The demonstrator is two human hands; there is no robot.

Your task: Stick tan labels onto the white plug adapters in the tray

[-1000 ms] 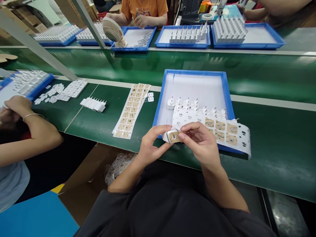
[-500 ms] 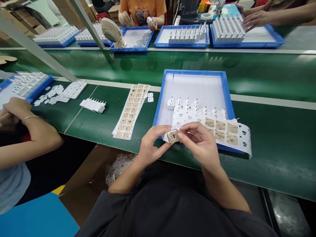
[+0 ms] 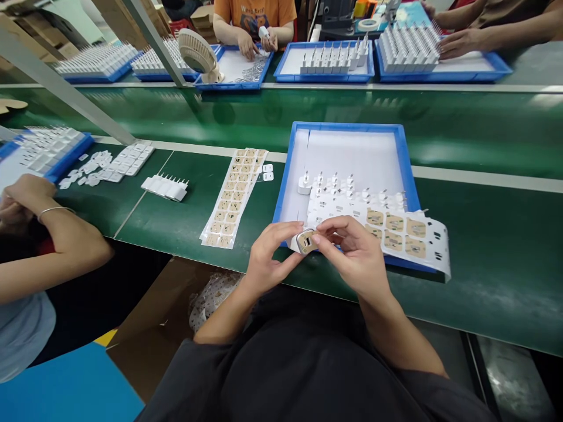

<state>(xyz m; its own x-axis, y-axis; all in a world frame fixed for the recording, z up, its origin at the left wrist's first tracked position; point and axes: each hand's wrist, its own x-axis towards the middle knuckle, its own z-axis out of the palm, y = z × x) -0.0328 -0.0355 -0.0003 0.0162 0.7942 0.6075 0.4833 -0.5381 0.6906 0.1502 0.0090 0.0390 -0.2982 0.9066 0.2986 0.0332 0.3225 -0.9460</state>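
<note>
My left hand (image 3: 268, 258) and my right hand (image 3: 354, 255) both pinch a small white charger plug (image 3: 304, 241) with a tan sticker on its face, held just in front of the blue tray (image 3: 288, 170). The right fingertips press on the sticker. Several white plugs (image 3: 334, 184) stand inside the tray. A sticker sheet (image 3: 409, 231) lies over the tray's near edge, right of my hands.
A second sticker sheet (image 3: 235, 196) lies on the green bench to the left, beside a row of white plugs (image 3: 165, 186). A co-worker's arm (image 3: 53, 240) rests at the left. Across the green conveyor (image 3: 440, 140), other people work at blue trays (image 3: 325, 61). A small fan (image 3: 200, 55) stands there.
My hands and the plug stay almost in place, the right fingers shifting slightly on the sticker. The people across the belt moved their hands over their trays.
</note>
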